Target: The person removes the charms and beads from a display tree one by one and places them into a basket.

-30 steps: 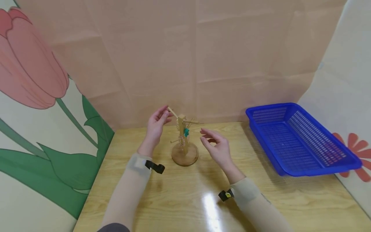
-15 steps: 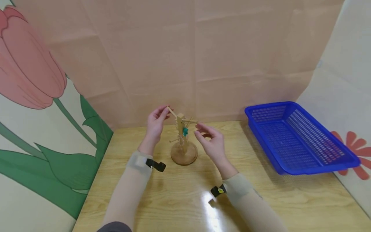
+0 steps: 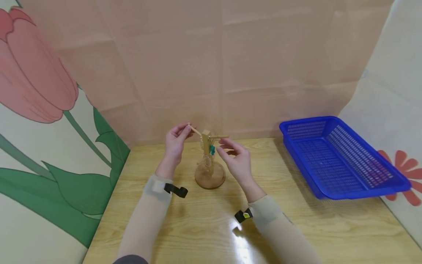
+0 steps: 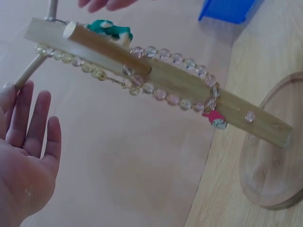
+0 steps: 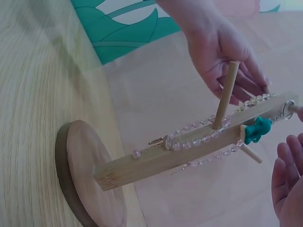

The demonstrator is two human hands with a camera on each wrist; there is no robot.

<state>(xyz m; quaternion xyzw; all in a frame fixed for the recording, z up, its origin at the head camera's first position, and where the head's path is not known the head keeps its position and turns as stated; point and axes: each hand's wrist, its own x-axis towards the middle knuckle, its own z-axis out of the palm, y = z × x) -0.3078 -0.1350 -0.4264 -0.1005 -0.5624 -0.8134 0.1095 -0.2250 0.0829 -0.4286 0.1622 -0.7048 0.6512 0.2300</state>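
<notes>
A wooden jewelry stand [image 3: 206, 143] with a round base [image 3: 210, 179] and several pegs stands upright on the table. My left hand [image 3: 176, 143] pinches the end of its upper left peg [image 4: 29, 71] between thumb and index finger. My right hand [image 3: 238, 157] is by the upper right peg [image 3: 219, 136], its fingers loosely bent; a fingertip [image 5: 300, 112] seems to touch that peg. From the front peg [image 4: 106, 47] hangs a pink and clear beaded bracelet [image 4: 173, 99] with a pink charm [image 4: 216, 119]. Yellowish beads [image 4: 75, 61] hang from the left peg. A teal charm [image 5: 257, 129] hangs on the right side.
To the right is a blue perforated plastic basket [image 3: 324, 161]. A pinkish-brown sheet [image 3: 171, 73] covers the wall behind the wooden table [image 3: 197, 227]. Flower-patterned panels [image 3: 59, 146] stand at both sides.
My right hand has moved left and slightly up to the stand's right peg. My left hand has closed on the left peg's end. The stand's pegs have shifted slightly, as if it turned.
</notes>
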